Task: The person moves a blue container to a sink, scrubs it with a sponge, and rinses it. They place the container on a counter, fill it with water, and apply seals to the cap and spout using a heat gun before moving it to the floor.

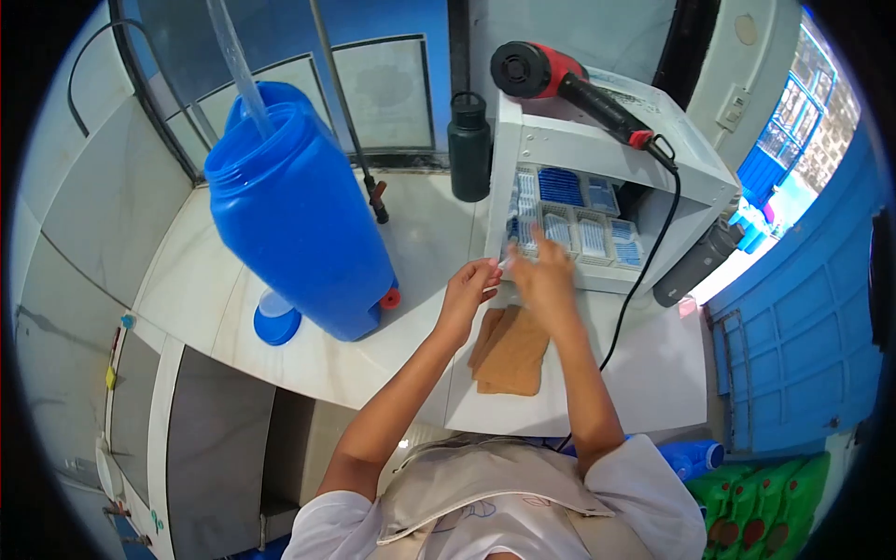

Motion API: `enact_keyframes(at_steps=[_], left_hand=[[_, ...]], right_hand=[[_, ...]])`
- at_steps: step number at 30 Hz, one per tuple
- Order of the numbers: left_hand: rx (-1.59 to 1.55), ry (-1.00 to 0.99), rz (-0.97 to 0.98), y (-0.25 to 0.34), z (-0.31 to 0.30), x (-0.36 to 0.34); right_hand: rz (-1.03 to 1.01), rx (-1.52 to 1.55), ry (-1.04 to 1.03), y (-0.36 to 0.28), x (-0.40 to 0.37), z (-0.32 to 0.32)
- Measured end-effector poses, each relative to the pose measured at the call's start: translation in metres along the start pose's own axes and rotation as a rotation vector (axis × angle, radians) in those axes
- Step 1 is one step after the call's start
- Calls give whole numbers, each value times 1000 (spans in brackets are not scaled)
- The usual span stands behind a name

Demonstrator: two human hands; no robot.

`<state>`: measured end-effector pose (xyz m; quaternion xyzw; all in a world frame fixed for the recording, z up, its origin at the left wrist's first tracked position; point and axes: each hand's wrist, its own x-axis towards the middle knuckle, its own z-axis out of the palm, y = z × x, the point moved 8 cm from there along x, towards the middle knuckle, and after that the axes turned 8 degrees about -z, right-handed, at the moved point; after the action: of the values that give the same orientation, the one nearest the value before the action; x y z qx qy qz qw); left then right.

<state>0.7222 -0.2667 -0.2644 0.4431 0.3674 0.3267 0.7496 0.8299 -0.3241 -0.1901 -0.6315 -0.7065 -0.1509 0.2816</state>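
My left hand point(467, 294) is in front of the white shelf unit, thumb and fingers pinched together. A small pale thing point(505, 264) shows at its fingertips, too small to name. My right hand point(546, 278) is just beside it, blurred, its fingers apart and pointing at the shelf opening. Behind the right hand, small plastic baskets point(592, 238) stand inside the shelf, holding blue and white flat packets point(560, 187). Below both hands, a few brown cloth-like pieces point(515, 359) lie stacked on the white counter point(635, 359).
A red and black heat gun or hair dryer point(537, 70) lies on the shelf unit point(616, 140), its black cord hanging in front. A dark bottle point(469, 147) stands left of it. A large blue jug point(289, 210) and blue cap point(277, 324) are further left; a grey tumbler point(695, 266) is right.
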Motion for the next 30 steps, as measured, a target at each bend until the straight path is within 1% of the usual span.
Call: enact_keyframes(at_steps=[1, 2, 3, 4, 6, 7, 11, 13, 14, 16, 17, 19, 20, 22, 23, 25, 26, 28, 29, 30], left_hand=[[-63, 7, -65, -6, -4, -2], [-66, 20, -66, -11, -12, -7], [-32, 53, -28, -15, -24, -12], [3, 85, 10, -16, -34, -20], [-27, 101, 19, -20, -52, -36], [-61, 108, 25, -22, -60, -44], [-83, 147, -11, -32, -89, -74], [-123, 277, 55, -34, -115, -84], [-129, 290, 59, -38, -125, -87], [-219, 417, 50, -49, -151, -97], [-223, 429, 53, -53, -161, -100], [-132, 488, 47, -54, -176, -111], [-136, 495, 49, -55, -182, -117], [-207, 491, -24, -64, -195, -131], [-202, 496, -30, -64, -204, -138], [-202, 504, -40, -61, -209, -144], [-200, 508, -52, -62, -209, -147], [-198, 523, -34, -64, -209, -145], [-197, 537, -15, -64, -209, -143], [-195, 537, -14, -65, -209, -143]], right_hand=[[-6, 11, -8, -17, -9, 4], [-51, 180, -83, -36, -16, 15], [-98, 346, -156, -52, -22, 24], [-105, 353, -159, -58, -28, 32], [257, 956, -90, -46, -38, 62], [522, 1239, -77, -41, -47, 79], [440, 1249, -127, -72, -50, 108], [511, 1317, -258, -87, -52, 124], [503, 1322, -273, -96, -52, 129], [470, 1283, -285, -113, -52, 137], [463, 1288, -295, -118, -52, 140], [419, 1331, -340, -131, -51, 143], [413, 1333, -348, -131, -48, 143], [455, 1386, -624, -141, -50, 159], [454, 1389, -629, -142, -46, 162], [58, 882, -126, -131, -12, 132], [61, 884, -129, -132, -7, 137], [-368, 421, -57, -162, 8, 131], [-368, 421, -54, -163, 15, 137], [-352, 380, -113, -164, 20, 148]])
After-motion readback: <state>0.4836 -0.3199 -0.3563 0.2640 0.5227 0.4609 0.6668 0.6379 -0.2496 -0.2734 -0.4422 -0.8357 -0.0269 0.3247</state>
